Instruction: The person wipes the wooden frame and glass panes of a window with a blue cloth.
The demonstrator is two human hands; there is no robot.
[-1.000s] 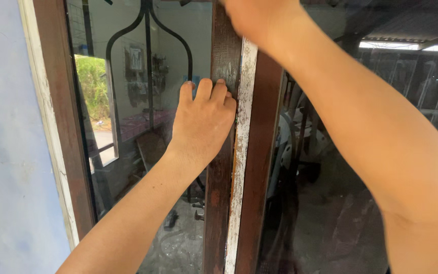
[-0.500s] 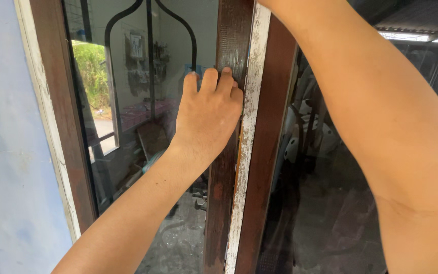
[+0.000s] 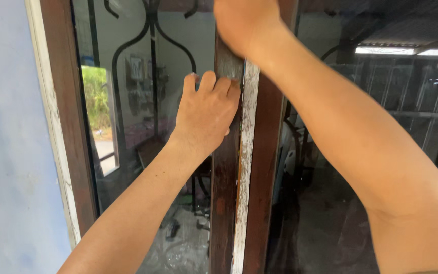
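The left hand lies flat, fingers together, pressing the dark brown wooden window stile; the right hand closes on its top. White-edged sashes meet, nearly shut.

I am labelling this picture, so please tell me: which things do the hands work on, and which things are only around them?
In hand:
- left hand, flat on the brown wooden stile
- right hand, higher on the same stile
- white-painted edge strip beside it

Only around:
- glass pane with black scroll grille
- outer brown frame
- pale blue wall
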